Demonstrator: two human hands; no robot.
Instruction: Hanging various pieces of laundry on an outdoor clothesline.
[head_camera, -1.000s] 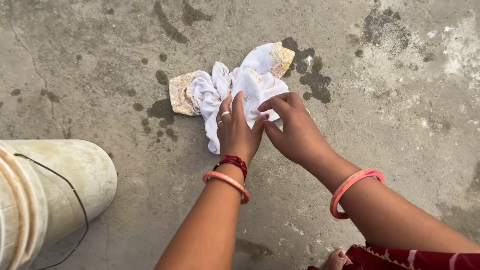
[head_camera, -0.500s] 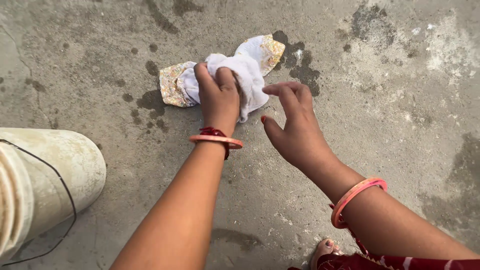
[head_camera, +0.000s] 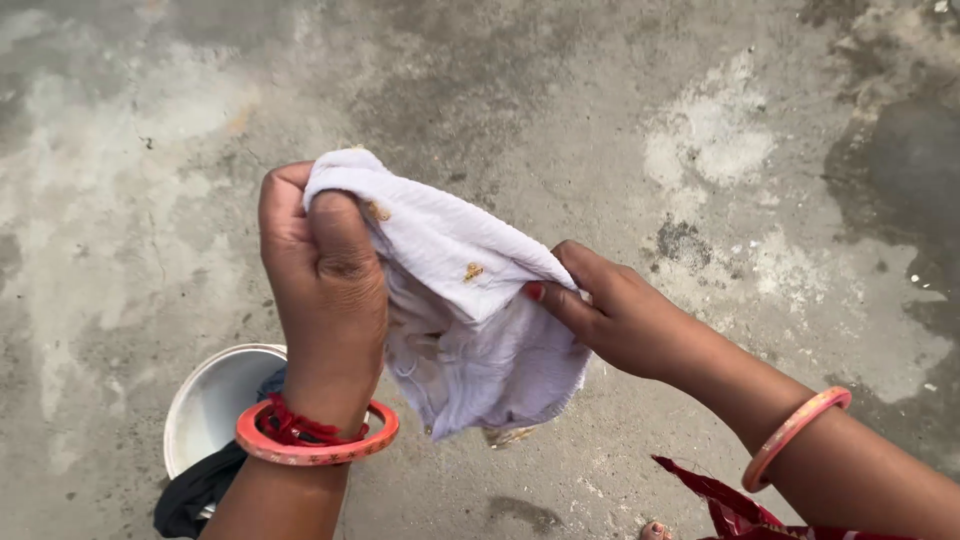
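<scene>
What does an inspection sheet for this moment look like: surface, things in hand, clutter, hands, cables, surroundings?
Surface: bare concrete floor, patchy with pale marks and darker damp areas.
Things in hand: white cloth with small gold motifs, lifted off the floor and held between both hands.
Clutter: white bucket below the left arm, dark garment hanging over its rim.
Hands: left hand fisted around the cloth's upper edge; right hand pinching its side. Orange bangles on both wrists.
Cables: nothing seen.
Surroundings: red patterned fabric and a toe at the bottom edge.
</scene>
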